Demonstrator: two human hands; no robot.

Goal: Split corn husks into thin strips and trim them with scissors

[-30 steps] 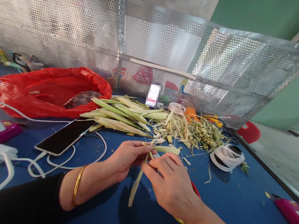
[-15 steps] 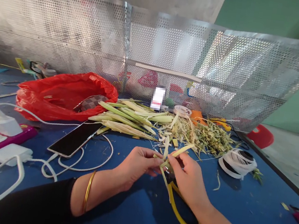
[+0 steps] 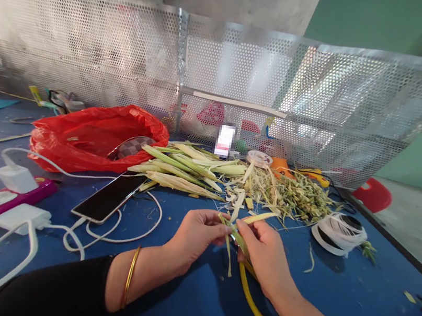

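Note:
Pale green husk-like leaf strips [image 3: 238, 208] cross between my two hands, at the middle of the table. Thumb and fingers of my left hand [image 3: 201, 236] pinch them from the left, with a short end hanging below. My right hand [image 3: 266, 253] also pinches the strips, and one yellowish end sticks out to the right above its fingers. Under the right hand are scissors with yellow handles [image 3: 256, 315]. The hand hides most of their blades, and whether they touch its fingers I cannot tell.
Long green leaves [image 3: 186, 167] lie behind my hands, beside a heap of dry trimmings [image 3: 288, 193]. A red plastic bag [image 3: 95, 135], a phone [image 3: 110, 198] and white cables are on the left. At right sits a white-wrapped roll [image 3: 338, 234]. A perforated metal screen [image 3: 236, 67] borders the back.
The long strip hanging below my fingers has shifted, and a shorter end hangs there now. My hands remain close together, still pinching the strips. The whole view has shifted slightly.

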